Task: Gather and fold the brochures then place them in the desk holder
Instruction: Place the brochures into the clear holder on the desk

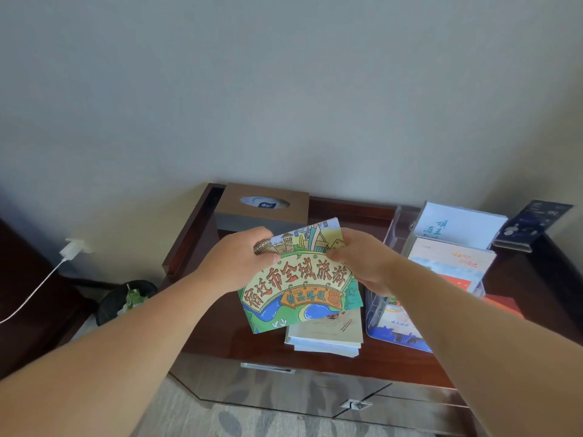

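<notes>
We pinch the brochure (299, 279) with left hand (239, 257) and right hand (366, 260), its long axis tilted, rising rightward.

- Colourful cartoon brochure (299, 279) — tilted, held up above the others.
- Pale brochure stack (325, 335) lying flat beneath it.
- Clear holder (399, 225) at right — brochures upright inside.

1 head-worn wide-angle view, from above the front edge of the desk (227, 339), looks forward and down across it to the wall (284, 89) behind; close, with left hand (239, 260) and right hand (366, 263) at frame centre
</notes>
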A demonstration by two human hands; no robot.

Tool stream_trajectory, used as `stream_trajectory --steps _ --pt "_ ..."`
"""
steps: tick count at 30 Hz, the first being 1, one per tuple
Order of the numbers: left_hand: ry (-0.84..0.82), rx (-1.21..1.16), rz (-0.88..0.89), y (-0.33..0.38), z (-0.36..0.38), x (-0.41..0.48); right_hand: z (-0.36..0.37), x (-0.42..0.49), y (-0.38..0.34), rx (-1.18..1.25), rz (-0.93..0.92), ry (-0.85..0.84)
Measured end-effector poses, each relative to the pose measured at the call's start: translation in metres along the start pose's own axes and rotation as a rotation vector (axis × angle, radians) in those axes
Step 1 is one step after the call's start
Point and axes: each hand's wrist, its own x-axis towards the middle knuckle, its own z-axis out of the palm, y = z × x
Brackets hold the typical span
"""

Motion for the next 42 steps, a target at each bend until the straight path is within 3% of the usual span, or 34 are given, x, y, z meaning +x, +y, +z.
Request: stream_trajectory --steps 7,10,12,16,22,29,33,37,42 --pt "-0.229 0.058 -0.004 0.003 -0.009 0.012 -0.012 -0.037 0.026 -0.033 -0.026 0.16" --pt "-0.346 0.132 0.064 0.031 0.0 0.015 -0.025 -0.057 0.025 -0.153 -0.081 0.226" --pt "-0.372 0.059 0.143 0.062 0.013 0.018 -0.04 -0.07 0.018 -0.297 -0.147 0.265" --pt "-0.273 -0.287 0.205 0.13 0.04 0.024 -0.087 -0.099 -0.001 -0.481 -0.203 0.389" --pt "-0.19 -0.731 0.111 0.181 0.086 0.027 -0.176 -0.148 0.016 -0.67 -0.164 0.476" --pt "0.093 -0.564 0.059 0.224 0.128 0.025 -0.223 -0.14 0.043 -0.748 -0.319 0.472" --pt "0.238 -0.328 0.053 0.229 0.136 0.022 -0.231 -0.129 0.054 -0.821 -0.366 0.454" --pt "0.29 -0.161 0.051 0.225 0.146 0.024 -0.228 -0.122 0.066 -0.814 -0.351 0.44" --pt "0.324 -0.173 0.037 0.217 0.144 0.031 -0.222 -0.117 0.063 -0.82 -0.36 0.452"
